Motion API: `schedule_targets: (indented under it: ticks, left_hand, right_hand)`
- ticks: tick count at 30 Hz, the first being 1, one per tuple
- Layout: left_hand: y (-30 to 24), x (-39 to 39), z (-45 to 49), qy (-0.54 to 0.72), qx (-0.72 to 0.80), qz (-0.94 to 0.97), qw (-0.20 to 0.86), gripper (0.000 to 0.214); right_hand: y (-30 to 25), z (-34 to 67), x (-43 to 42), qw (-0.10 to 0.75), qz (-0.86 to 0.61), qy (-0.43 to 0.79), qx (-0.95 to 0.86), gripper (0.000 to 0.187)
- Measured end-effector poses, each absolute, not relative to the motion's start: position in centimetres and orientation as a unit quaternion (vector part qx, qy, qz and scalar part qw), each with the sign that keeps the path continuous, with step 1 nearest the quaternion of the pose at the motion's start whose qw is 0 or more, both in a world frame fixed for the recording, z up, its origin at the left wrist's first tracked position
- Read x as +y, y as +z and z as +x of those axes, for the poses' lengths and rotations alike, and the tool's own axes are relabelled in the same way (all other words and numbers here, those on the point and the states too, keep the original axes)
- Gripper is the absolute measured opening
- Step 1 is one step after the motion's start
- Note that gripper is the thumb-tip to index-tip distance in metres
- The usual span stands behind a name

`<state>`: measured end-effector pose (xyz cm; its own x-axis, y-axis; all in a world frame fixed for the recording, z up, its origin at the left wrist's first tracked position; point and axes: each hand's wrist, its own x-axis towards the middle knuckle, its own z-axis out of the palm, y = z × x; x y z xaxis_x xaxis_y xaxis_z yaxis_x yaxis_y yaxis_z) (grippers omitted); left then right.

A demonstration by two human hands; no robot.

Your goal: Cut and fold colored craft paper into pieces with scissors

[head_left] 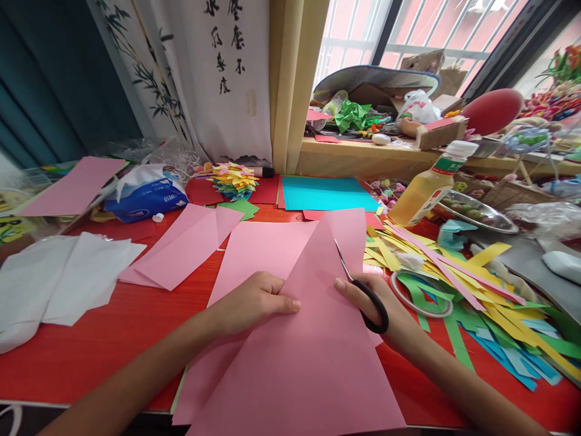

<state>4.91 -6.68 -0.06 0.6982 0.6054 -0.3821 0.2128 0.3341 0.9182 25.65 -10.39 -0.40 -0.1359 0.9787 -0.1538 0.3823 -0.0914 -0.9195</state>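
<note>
A large pink sheet of paper [313, 363] is raised in front of me, its upper part folded or slit near the scissors. My left hand [256, 303] pinches the sheet at its left edge, thumb on top. In my right hand [372, 297] is a pair of scissors [372, 306] with black handles; one blade lies over the paper, pointing up and left, while the other is hidden behind it. More pink sheets [258, 242] lie beneath on the table. Two folded pink pieces [181, 248] rest to the left.
Cut paper strips [494, 303] and a tape roll [422, 293] cover the right side. Behind them stands a juice bottle [426, 188]. Blue sheets [327, 194] lie at the back, near a multicoloured folded-paper piece [233, 180]. White sheets [68, 278] and a tissue pack [145, 197] are left.
</note>
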Motion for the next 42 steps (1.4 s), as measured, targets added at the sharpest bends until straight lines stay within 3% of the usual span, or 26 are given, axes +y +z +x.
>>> schedule_targets:
  ticks: [8,16,22,42]
  left_hand:
    - [0.5,-6.0,5.0,0.105,0.349,0.623,0.692,0.022]
    - [0.7,-4.4,6.8,0.267,0.37,0.61,0.648,0.031]
    - [0.1,-4.8,7.1,0.31,0.391,0.588,0.637,0.034]
    - [0.2,-5.3,7.1,0.312,0.376,0.588,0.645,0.02]
  right_hand:
    - [-0.6,25.5,-10.3,0.307,-0.577,0.468,-0.595,0.046]
    - [-1.3,25.1,-10.5,0.287,-0.547,0.5,-0.607,0.04]
    - [-1.5,24.8,-10.7,0.278,-0.527,0.526,-0.607,0.036]
    - [-1.6,24.7,-10.8,0.273,-0.534,0.509,-0.618,0.035]
